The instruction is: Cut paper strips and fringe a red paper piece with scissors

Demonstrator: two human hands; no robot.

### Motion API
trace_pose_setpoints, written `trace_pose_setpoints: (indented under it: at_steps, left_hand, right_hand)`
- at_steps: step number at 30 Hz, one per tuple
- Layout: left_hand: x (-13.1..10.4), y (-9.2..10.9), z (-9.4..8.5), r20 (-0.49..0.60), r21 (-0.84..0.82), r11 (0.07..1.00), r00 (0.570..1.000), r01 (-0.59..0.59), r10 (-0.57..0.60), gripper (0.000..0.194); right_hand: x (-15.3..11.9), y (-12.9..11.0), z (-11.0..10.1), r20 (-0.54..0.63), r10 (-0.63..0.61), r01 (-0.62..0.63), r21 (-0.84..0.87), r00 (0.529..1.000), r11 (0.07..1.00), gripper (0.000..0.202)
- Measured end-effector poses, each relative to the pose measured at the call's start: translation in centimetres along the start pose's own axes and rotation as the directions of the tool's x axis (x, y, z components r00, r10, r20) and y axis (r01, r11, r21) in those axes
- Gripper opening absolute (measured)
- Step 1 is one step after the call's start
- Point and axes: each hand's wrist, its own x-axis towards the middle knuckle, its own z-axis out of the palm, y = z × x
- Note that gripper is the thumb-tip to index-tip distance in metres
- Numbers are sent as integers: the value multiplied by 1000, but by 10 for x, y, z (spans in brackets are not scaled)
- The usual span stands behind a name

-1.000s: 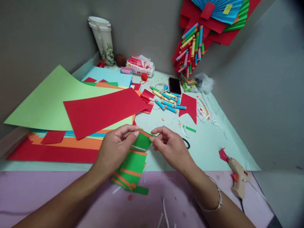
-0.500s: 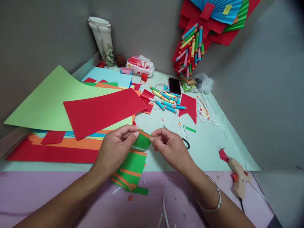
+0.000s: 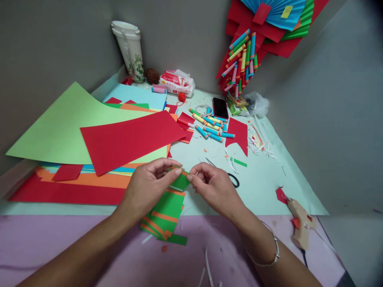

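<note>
Between my hands is a small green paper piece (image 3: 180, 183) with an orange strip along its top edge and a pale strip low down. My left hand (image 3: 154, 179) pinches its left side between thumb and fingers. On its right corner, my right hand (image 3: 211, 184) is closed, thumb against forefinger. Just below lie more green paper pieces with orange strips (image 3: 166, 209), overlapping at the table's front. A pair of scissors (image 3: 234, 180) lies behind my right hand, partly covered by it.
Coloured paper sheets (image 3: 128, 141) spread over the left side. Small paper rolls (image 3: 212, 126) lie near a phone (image 3: 220, 108). A glue gun (image 3: 301, 225) rests at the right with its cord. A paper decoration (image 3: 245, 56) hangs at the back wall. White paper scraps (image 3: 208, 267) are scattered in front.
My left fingers have shifted slightly right along the top edge of the green paper, covering more of it. The paper now tilts and its edge seems to curl. My right hand stays nearly in place.
</note>
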Motion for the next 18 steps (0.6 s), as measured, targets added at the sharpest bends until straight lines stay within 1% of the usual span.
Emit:
trace_pose_setpoints:
  at_steps: [2,4,6,9,12,18]
  left_hand:
    - [0,1,0,0,61,998,1000,-1,1,20]
    - [0,1,0,12,93,996,1000,-16,14,19]
    - [0,0,0,29,118,993,999,-28,25,19]
    - [1,-3,-1,48,144,989,999,-31,25,18]
    - [3,-5,-5,39,119,993,999,-7,2,19]
    - [7,-5,-11,-10,16,997,997,78,-78,23]
  right_hand:
    - [0,-1,-2,-5,-60,59,-93,998,994,5]
    - [0,-1,-3,-37,-139,131,-170,990,977,4]
    - [1,0,-2,-68,-190,176,-173,979,969,8]
    - [3,0,-1,-59,-222,214,-120,973,969,5]
    - [4,1,-2,-54,-228,221,-116,972,968,8]
    - [6,4,-6,-84,-171,163,-94,982,982,7]
